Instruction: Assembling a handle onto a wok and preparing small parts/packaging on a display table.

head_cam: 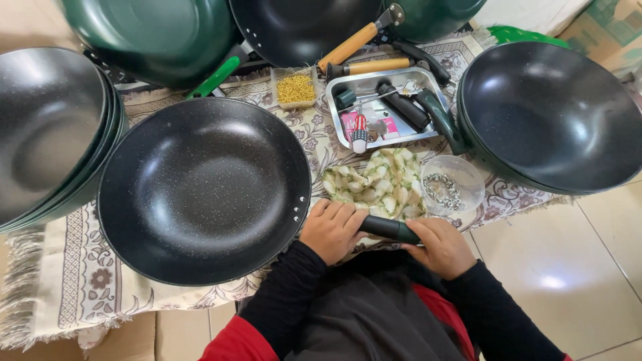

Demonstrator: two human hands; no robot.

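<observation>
A large black speckled wok (204, 190) lies on a patterned cloth in front of me. Its dark green handle (390, 229) sticks out to the right, at the wok's rim. My left hand (332, 229) is closed around the inner end of the handle, next to the rim. My right hand (441, 246) grips the outer end from below. Just beyond my hands lies a pile of small pale pieces (378, 184).
A stack of woks (47, 130) sits at the left and another stack (552, 113) at the right. More pans lie at the back. A metal tray (388, 107) holds handles and a screwdriver. A box of yellow bits (295, 88) and a clear bowl of metal parts (451, 187) stand nearby.
</observation>
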